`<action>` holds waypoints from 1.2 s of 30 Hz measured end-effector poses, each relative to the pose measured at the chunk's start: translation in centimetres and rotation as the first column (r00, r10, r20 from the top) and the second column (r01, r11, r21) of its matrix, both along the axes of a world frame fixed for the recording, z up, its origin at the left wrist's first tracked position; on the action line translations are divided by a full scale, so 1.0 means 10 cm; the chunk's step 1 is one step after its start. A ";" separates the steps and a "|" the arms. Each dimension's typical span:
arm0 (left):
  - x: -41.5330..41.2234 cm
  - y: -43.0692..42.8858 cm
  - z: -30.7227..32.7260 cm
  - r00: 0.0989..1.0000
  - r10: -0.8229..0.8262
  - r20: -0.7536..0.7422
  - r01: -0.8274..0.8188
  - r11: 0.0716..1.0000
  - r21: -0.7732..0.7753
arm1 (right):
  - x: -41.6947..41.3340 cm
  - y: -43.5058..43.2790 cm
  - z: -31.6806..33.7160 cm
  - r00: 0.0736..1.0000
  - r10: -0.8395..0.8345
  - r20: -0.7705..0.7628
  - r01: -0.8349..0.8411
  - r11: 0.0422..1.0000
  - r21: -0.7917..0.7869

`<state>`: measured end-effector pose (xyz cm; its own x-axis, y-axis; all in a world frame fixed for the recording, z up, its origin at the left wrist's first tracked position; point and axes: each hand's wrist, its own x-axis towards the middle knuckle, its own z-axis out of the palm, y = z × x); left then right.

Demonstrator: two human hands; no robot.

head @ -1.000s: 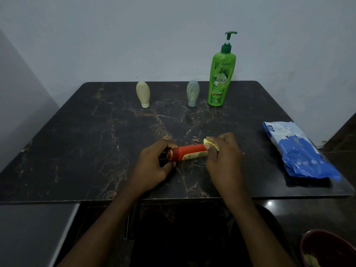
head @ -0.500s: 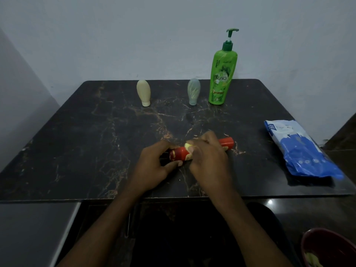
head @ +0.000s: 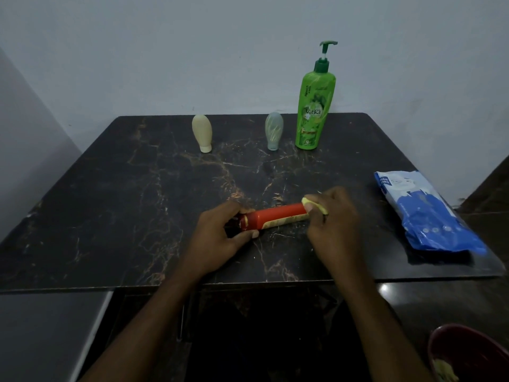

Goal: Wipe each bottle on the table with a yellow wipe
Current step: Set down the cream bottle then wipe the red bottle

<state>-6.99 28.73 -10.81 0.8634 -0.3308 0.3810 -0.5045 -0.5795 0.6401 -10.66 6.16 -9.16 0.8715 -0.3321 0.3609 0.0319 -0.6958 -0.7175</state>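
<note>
A red bottle (head: 275, 217) lies on its side near the front middle of the dark marble table (head: 110, 216). My left hand (head: 220, 238) grips its cap end. My right hand (head: 334, 227) presses a small yellow wipe (head: 316, 206) against the bottle's right end, which the hand hides. At the back stand a cream bottle (head: 202, 133), a grey-blue bottle (head: 273, 130) and a tall green pump bottle (head: 314, 106), all upright.
A blue and white wipes pack (head: 424, 213) lies at the table's right edge. A dark red bowl (head: 468, 351) holding something yellowish sits low at the bottom right, below the table. A pale wall rises behind the table.
My right hand slid the wipe left along the red bottle to near the cap, then back right to its far end. My left hand kept its hold.
</note>
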 end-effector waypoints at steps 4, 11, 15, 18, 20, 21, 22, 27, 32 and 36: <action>0.01 0.01 -0.02 1.000 -0.002 0.023 0.002 1.000 0.004 | -0.08 0.37 -0.03 0.977 0.161 0.141 -0.144 0.982 -0.122; 0.00 0.01 -0.02 0.999 -0.019 0.037 0.019 1.000 0.002 | -0.06 0.09 -0.13 0.980 0.115 0.162 -0.102 0.991 -0.085; 0.00 -0.01 -0.03 0.997 -0.035 0.070 0.033 0.999 0.022 | -0.06 -0.23 -0.18 0.998 -0.024 0.051 0.025 1.000 -0.011; 0.02 -0.01 -0.04 0.996 -0.050 0.080 0.047 0.998 0.045 | -0.06 -0.27 -0.18 0.998 -0.051 0.033 0.052 0.999 -0.016; 0.02 0.00 -0.04 0.996 -0.057 0.067 0.053 0.997 0.060 | -0.05 -0.25 -0.19 0.997 -0.074 0.020 0.075 0.997 -0.015; 0.02 0.00 -0.04 0.997 -0.056 0.054 0.052 0.997 0.065 | -0.05 -0.23 -0.20 0.996 -0.081 0.023 0.081 0.997 -0.010; 0.02 0.00 -0.04 0.998 -0.053 0.037 0.050 0.996 0.067 | -0.05 -0.22 -0.21 0.996 -0.085 0.019 0.085 0.996 0.002; 0.02 -0.01 -0.03 0.999 -0.043 -0.019 0.045 0.996 0.077 | -0.06 -0.11 -0.26 0.999 -0.042 -0.001 0.042 0.998 0.042; 0.03 0.00 -0.04 0.999 -0.026 -0.018 0.028 0.994 0.110 | -0.09 0.22 -0.29 0.995 0.076 0.065 -0.077 0.997 0.007; 0.04 0.00 -0.03 0.999 -0.028 -0.017 0.030 0.992 0.123 | -0.15 0.54 -0.31 0.969 0.224 0.100 -0.219 0.974 -0.065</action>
<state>-6.58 28.78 -11.11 0.8581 -0.3996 0.3224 -0.5129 -0.6395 0.5726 -12.13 11.54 -12.25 0.8772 -0.1130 0.4667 0.2632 -0.6999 -0.6640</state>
